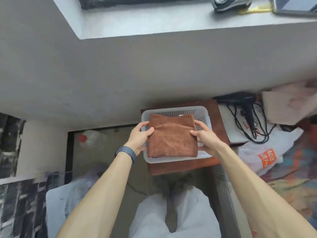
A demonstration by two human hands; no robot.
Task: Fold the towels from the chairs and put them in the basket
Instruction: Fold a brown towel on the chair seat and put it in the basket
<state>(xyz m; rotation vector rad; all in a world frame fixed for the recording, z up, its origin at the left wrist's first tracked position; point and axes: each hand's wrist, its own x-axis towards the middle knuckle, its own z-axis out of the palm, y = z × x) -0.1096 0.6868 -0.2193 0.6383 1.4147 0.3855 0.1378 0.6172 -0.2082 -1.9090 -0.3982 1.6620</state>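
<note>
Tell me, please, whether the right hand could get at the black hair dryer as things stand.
Probably yes, once free: the right hand now grips the brown towel over the basket, and the hair dryer lies just to its right with nothing between them.

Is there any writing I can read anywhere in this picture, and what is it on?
"400" and "087-", roughly, tilted: orange patch on the white plastic bag; the rest is hidden.
Red marks on the white box under the cable: too blurred to read.
</note>
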